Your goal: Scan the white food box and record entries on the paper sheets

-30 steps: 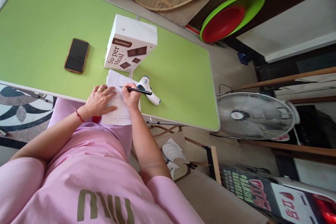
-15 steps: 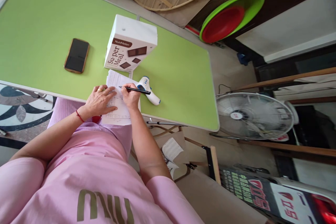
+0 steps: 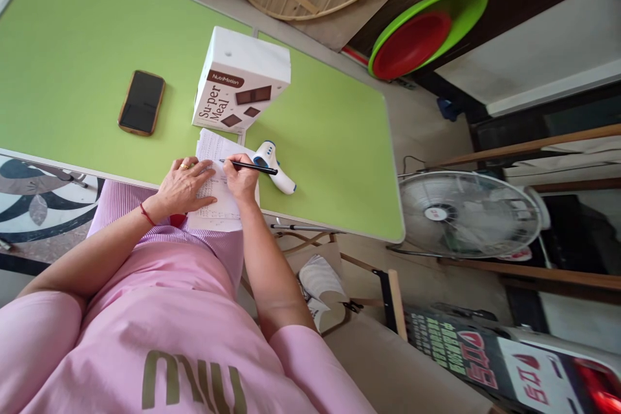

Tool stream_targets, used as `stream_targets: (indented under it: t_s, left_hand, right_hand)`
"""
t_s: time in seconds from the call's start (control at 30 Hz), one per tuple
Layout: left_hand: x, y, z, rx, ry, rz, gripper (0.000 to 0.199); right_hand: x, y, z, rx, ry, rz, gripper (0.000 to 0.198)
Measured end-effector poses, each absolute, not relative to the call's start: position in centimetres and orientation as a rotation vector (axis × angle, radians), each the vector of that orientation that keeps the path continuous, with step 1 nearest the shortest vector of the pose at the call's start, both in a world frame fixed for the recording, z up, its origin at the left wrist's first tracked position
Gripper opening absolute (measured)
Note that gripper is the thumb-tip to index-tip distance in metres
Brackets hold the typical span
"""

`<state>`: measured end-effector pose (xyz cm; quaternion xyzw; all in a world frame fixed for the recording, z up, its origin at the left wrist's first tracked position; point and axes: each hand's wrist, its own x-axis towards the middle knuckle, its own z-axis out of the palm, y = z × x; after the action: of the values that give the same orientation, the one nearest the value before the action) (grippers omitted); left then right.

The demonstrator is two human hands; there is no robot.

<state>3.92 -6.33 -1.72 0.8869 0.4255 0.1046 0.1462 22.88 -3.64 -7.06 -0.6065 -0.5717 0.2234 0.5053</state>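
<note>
A sheaf of handwritten paper (image 3: 220, 207) is laid at the near edge of the green counter (image 3: 334, 155), by the seam where its two panels are joined, and its lower end is carried past that edge, over the lap. The paper is pressed by the left hand (image 3: 187, 184), which is laid flat and open with the fingers spread; a ring and, at the wrist, a red cord (image 3: 147, 215) are worn. By the right hand (image 3: 242, 178) a black pen (image 3: 264, 170) is gripped between thumb and fingers, its tip pointed at the upper part of the page; whether the page is touched by it cannot be told.

Just right of the right hand, a white and blue gun-shaped device (image 3: 284, 181) is laid on its side, the pen's back end being seen across it. Past the top of the paper, a white box (image 3: 237, 84) printed with dark bars is stood upright at the seam. Left of the box, well in from the near edge, a phone (image 3: 141, 103) in a brown case is placed with its dark screen up.

Beyond the far right corner, a red basin (image 3: 412, 45) is nested in a green basin (image 3: 478, 6), both tipped up. Beyond the right edge, a round fan (image 3: 466, 213) is seen.
</note>
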Motion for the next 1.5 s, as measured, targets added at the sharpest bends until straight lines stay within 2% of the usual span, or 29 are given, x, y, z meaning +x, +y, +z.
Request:
stream_targets:
  t_s: [0.63,1.5]
  left_hand:
    - [3.93,-6.32,-1.76,2.576,1.227,0.284,0.063]
    - [3.86,-6.45,-1.98,2.614,1.234,0.283,0.062]
  right_hand:
    - [22.72,-3.61,-7.03,-1.44,-1.369,0.545,0.021]
    - [22.86,-3.43,-6.91,-1.456,-1.349,0.56,0.015]
